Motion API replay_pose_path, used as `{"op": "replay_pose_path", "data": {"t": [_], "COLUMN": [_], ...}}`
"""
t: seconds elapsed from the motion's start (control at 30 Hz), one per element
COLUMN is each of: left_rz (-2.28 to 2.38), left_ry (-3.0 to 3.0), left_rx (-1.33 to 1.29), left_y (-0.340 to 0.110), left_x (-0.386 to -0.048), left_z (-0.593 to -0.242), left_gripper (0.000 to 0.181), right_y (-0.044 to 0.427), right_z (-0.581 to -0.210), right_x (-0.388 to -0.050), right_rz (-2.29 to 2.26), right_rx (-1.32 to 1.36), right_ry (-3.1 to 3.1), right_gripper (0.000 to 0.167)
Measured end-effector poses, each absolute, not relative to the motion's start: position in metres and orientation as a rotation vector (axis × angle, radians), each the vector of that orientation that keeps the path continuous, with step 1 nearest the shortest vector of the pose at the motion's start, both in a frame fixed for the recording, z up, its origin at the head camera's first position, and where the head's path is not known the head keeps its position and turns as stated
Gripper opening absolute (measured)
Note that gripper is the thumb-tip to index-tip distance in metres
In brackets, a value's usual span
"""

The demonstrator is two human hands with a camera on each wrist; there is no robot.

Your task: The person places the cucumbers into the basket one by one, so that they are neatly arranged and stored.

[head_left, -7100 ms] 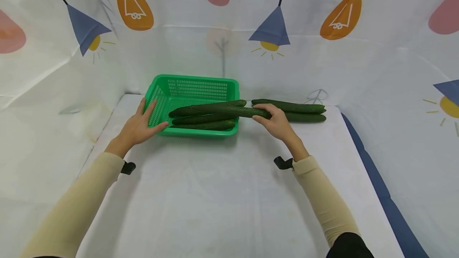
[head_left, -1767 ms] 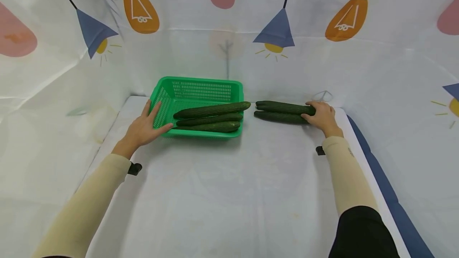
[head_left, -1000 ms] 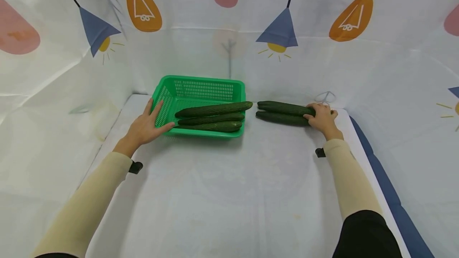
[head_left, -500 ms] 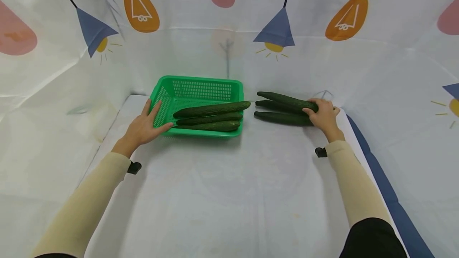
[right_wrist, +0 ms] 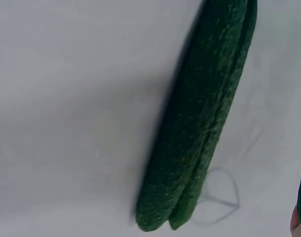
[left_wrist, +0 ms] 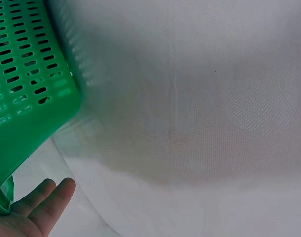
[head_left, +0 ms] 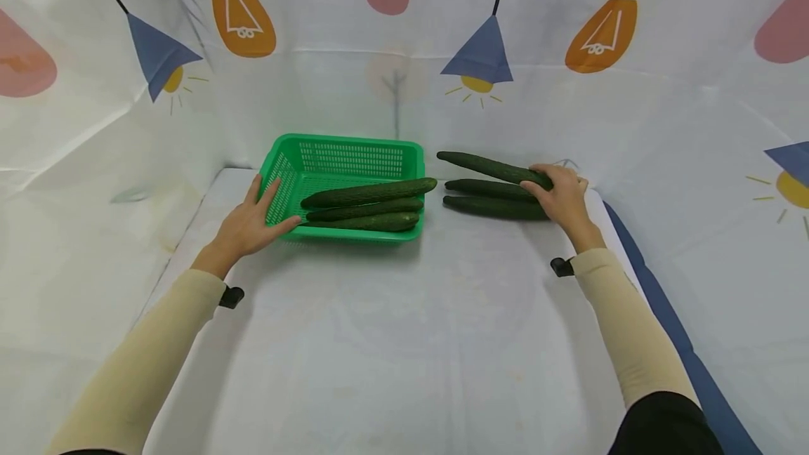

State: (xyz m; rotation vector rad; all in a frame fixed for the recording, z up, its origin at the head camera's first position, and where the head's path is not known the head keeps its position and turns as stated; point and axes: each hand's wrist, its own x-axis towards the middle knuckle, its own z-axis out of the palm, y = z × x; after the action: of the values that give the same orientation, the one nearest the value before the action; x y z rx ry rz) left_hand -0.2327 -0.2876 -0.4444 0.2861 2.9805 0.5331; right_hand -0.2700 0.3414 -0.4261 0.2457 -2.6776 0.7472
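Cucumber [head_left: 487, 166] sits in the grip of your right hand [head_left: 561, 196], held by its right end, which may be why its left end tips up. Two more cucumbers [head_left: 496, 208] lie just nearer on the worktop [head_left: 404, 335]. Your left hand [head_left: 243, 227] has its fingers spread at the left end of the green plastic basket [head_left: 350, 157], maybe to stop it sliding. Inside, three cucumbers [head_left: 369, 194] lie longways, likely to fit; one pokes past the right rim.
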Motion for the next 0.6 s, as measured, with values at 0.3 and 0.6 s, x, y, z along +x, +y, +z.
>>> {"op": "replay_pose_path", "data": {"t": [0.3, 0.6], "left_rz": [0.539, 0.551], "left_ry": [2.988, 2.992], "left_rx": [0.288, 0.299], "left_y": [-0.287, -0.287], "left_x": [-0.233, -0.231], "left_z": [-0.444, -0.445], "left_gripper": [0.101, 0.101], "right_y": [0.321, 0.288], "right_z": [-0.406, -0.385], "right_x": [-0.269, -0.27], "right_rz": [0.727, 0.741], "right_rx": [0.293, 0.41], "right_ry": [-2.583, -2.583], "right_gripper": [0.046, 0.045]}}
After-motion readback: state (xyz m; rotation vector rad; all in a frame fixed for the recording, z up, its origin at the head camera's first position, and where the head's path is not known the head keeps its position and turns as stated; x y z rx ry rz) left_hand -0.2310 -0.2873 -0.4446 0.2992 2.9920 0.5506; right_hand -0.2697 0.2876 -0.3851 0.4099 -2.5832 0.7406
